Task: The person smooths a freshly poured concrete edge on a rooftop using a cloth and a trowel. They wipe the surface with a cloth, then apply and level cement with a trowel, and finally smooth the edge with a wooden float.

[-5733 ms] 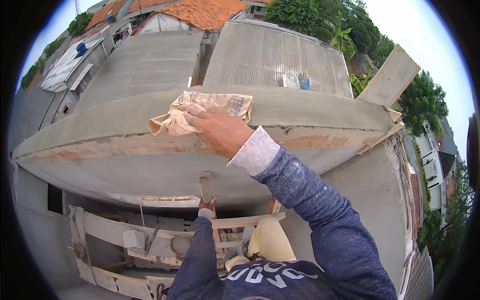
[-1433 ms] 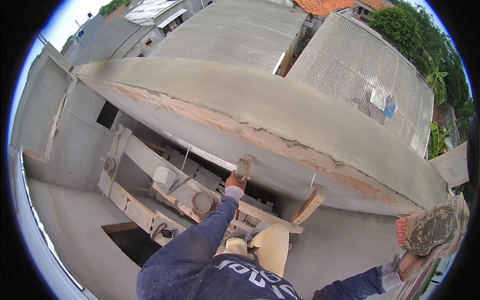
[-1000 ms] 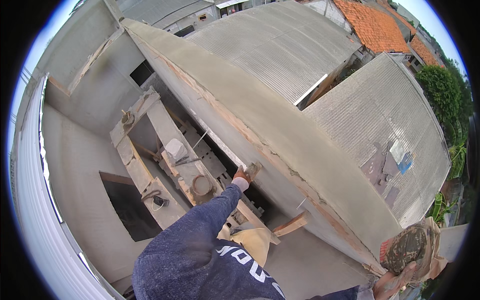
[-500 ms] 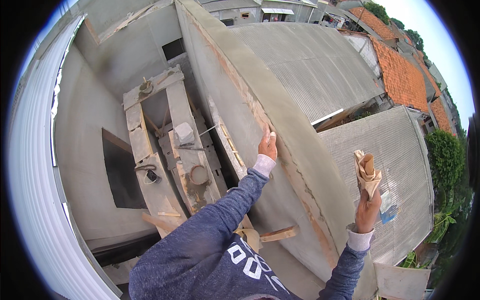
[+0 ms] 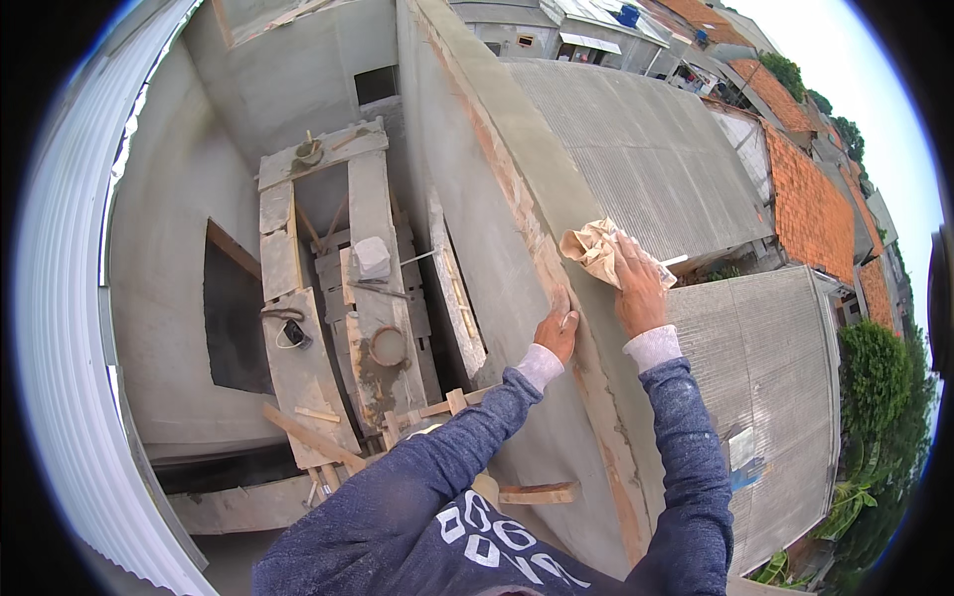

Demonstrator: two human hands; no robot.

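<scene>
Paper on the wall
Right hand grips it, three o'clock; left hand touches wall, fingers stretched, four o'clock.

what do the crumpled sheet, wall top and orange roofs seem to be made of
Crumpled sheet: probably brown paper, matt, with stiff creases.
Wall top: seemingly cement render, smooth dull grey, with a ragged edge.
Orange roofs: likely clay tiles, matt, in small rows.

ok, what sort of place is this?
Probably a building site, above neighbouring roofs: a plank platform with tools on it stands between bare grey walls, and corrugated roofs lie beyond.
</scene>
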